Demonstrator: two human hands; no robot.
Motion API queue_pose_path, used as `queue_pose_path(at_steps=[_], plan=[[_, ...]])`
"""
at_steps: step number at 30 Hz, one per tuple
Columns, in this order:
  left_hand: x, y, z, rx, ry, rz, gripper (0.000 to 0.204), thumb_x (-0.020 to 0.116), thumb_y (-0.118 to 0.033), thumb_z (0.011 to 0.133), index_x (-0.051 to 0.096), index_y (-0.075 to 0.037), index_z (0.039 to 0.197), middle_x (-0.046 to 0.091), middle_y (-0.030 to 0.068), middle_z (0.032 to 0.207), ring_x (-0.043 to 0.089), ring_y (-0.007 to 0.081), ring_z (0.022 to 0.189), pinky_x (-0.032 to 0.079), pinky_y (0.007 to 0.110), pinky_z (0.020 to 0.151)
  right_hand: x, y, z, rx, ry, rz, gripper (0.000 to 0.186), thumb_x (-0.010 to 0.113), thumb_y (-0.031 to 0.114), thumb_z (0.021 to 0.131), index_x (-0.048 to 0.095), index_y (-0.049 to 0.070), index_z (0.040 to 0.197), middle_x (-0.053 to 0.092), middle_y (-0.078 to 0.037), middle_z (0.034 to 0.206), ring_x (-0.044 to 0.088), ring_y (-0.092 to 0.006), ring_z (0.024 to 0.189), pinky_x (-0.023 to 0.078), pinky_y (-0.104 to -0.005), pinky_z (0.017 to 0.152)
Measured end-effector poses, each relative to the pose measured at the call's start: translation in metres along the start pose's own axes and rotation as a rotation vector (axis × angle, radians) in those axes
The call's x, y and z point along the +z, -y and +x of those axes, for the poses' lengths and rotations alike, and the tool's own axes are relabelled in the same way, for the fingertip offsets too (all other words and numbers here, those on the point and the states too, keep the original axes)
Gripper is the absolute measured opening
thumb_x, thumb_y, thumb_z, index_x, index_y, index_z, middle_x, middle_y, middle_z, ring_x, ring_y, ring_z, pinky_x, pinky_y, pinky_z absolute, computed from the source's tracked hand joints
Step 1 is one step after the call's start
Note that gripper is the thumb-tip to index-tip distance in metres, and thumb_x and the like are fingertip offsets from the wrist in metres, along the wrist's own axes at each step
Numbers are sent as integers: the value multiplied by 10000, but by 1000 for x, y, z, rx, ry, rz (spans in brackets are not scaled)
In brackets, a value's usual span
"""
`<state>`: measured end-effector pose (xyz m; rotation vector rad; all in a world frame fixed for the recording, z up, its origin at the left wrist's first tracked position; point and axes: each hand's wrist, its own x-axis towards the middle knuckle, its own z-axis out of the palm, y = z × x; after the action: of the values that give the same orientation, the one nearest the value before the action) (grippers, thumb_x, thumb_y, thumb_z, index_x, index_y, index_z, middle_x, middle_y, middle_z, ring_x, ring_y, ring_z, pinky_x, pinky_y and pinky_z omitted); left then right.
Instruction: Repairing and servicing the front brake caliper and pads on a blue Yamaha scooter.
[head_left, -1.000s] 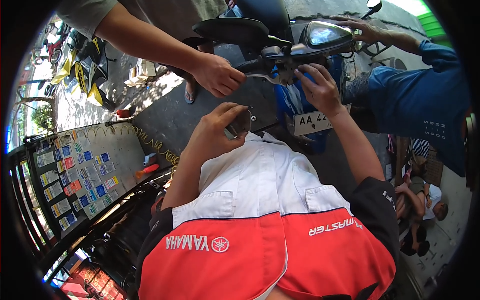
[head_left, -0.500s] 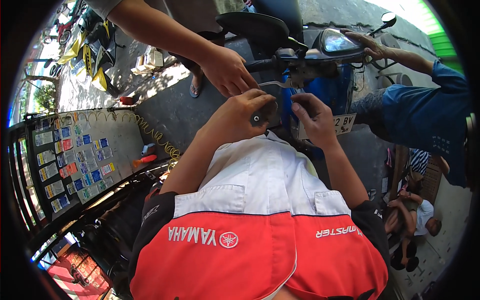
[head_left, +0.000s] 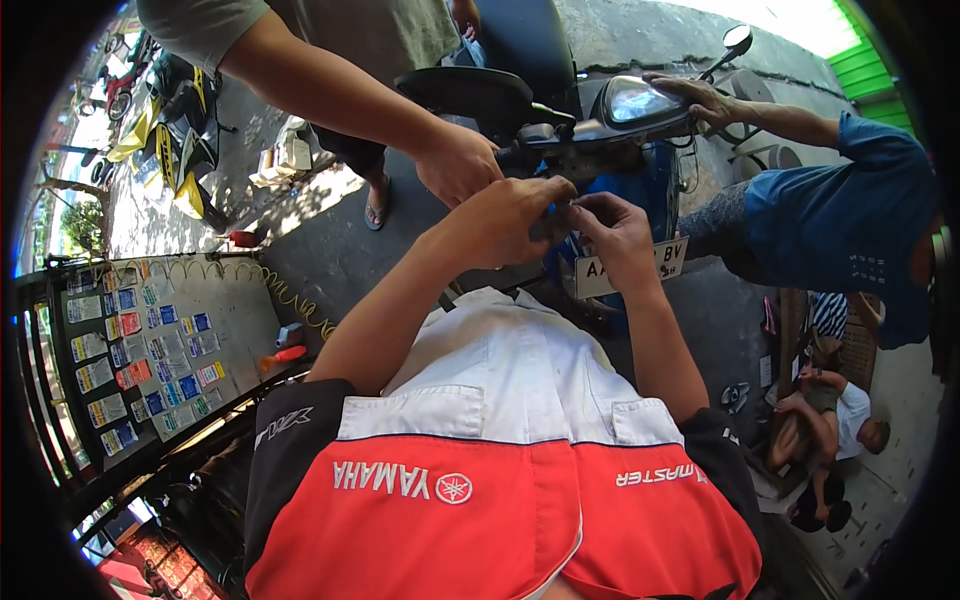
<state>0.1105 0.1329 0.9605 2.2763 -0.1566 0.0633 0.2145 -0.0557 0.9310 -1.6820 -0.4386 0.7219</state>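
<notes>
A small dark part [head_left: 543, 229], mostly hidden, sits in the left hand [head_left: 503, 215]. Its exact shape is unclear.

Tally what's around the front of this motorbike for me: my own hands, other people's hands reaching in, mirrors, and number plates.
Your hands: 2, left hand and right hand
Other people's hands: 2, hand from the left and hand from the right
Mirrors: 2, large dark mirror and small round mirror
Number plate: 1
Total: 7
</notes>
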Motion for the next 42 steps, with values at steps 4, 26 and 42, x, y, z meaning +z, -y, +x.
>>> queue_pose_path(at_steps=[4, 26, 42], plan=[[16, 5, 1, -34, -140, -147, 521, 767, -85, 795, 603, -18, 1286, 714, 205, 1156, 734, 284, 1020, 568, 370, 907, -5, -8, 2, 103, -50, 200, 216, 787, 176, 905, 731, -13, 994, 716, -40, 831, 592, -69, 648, 459, -215, 588], [26, 34, 56, -398, -438, -344, 235, 764, -229, 895, 783, -19, 999, 778, 129, 866, 751, 188, 754, 583, 309, 728, -18, -21, 54, 71, -307, 252, 235, 790, 139, 904, 725, -37, 1044, 742, -81, 870, 638, -102, 608, 404, -214, 513], [39, 39, 64, -353, -444, -200, 223, 783, -202, 870, 792, -40, 1024, 772, 152, 883, 758, 218, 734, 577, 321, 702, -7, -27, 52, -58, -416, 150, 192, 785, 146, 920, 743, -31, 979, 734, -67, 845, 627, -97, 682, 476, -239, 594]])
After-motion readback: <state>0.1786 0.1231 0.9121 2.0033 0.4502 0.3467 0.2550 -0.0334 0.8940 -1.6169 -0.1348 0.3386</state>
